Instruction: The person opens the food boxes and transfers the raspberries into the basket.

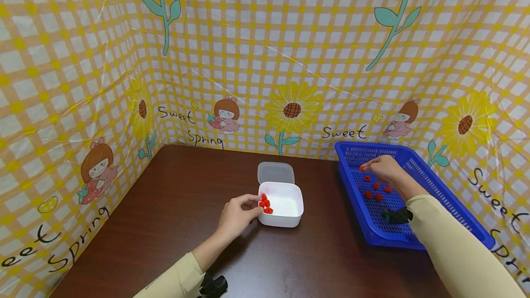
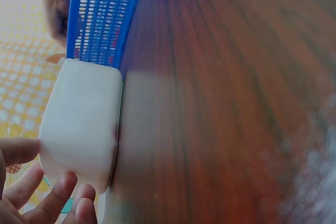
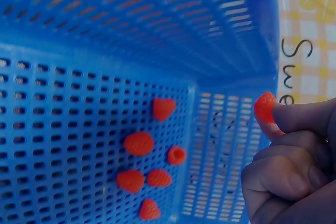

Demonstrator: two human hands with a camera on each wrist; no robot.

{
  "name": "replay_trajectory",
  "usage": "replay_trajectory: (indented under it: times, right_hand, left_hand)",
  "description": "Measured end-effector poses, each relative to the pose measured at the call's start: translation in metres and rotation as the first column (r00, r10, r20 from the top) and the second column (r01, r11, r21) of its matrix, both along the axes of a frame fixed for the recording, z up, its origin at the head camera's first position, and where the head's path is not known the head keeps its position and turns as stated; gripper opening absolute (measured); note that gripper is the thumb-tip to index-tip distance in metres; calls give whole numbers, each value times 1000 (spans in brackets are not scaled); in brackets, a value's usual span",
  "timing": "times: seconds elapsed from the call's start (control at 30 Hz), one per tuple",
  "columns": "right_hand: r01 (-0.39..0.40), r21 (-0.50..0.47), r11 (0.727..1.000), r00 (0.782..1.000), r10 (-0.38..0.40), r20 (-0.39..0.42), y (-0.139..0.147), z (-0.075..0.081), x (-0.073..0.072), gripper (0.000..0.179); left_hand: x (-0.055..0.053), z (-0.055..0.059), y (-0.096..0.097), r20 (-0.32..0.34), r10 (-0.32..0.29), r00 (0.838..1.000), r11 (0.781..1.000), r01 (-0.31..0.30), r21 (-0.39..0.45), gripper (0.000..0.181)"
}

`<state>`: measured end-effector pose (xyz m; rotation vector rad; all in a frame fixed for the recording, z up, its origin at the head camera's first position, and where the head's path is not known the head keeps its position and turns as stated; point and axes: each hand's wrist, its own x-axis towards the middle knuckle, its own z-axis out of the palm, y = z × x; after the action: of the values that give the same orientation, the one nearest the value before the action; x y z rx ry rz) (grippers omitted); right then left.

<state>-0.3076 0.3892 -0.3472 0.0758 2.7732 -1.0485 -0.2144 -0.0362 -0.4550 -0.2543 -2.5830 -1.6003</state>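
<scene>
We see the right hand (image 1: 385,169) pinching a single red raspberry (image 3: 265,107) between thumb and finger, its other fingers folded in toward the palm, over the far left part of the blue basket (image 1: 359,217). On the perforated basket floor we count six more loose raspberries (image 3: 139,144) in the right wrist view, gathered near one end, some almost touching; one turns its hollow opening toward us. The left hand (image 1: 237,215) has its fingers spread and loose, the tips touching the left end of the white box (image 1: 281,221) rather than closing round it. Inside that upright, uncovered box we see a small cluster of red raspberries (image 1: 268,210) against the left wall, the rest of its floor bare; they are too bunched for us to count. Just behind the box a translucent lid (image 1: 275,174) lies flat. All of this sits on a dark brown table (image 1: 186,174), the basket at the right and well apart from the box. Beyond, we have a yellow checked cloth (image 1: 248,59), printed with sunflowers and lettering, rising around the tabletop.
</scene>
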Motion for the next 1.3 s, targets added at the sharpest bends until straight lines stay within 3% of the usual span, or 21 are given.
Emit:
replay_trajectory:
  times: [0.47, 0.77, 0.93, 1.3]
  right_hand:
    - [-7, 35, 999, 997, 5, 81, 27, -14, -8, 38]
    - [-14, 43, 999, 996, 10, 90, 37, -19, -11, 37]
    - [-8, 38, 999, 997, 5, 74, 30, -13, -8, 36]
    - [-102, 45, 994, 995, 103, -3, -5, 10, -6, 39]
  left_hand:
    - [-3, 0, 2, -4, -2, 1000, 1000, 2, -4, 30]
    - [-1, 0, 2, -6, 2, 1000, 1000, -2, 5, 28]
    - [0, -1, 2, 0, -2, 1000, 1000, 2, 17, 28]
    - [0, -1, 2, 9, -1, 1000, 1000, 1, 26, 28]
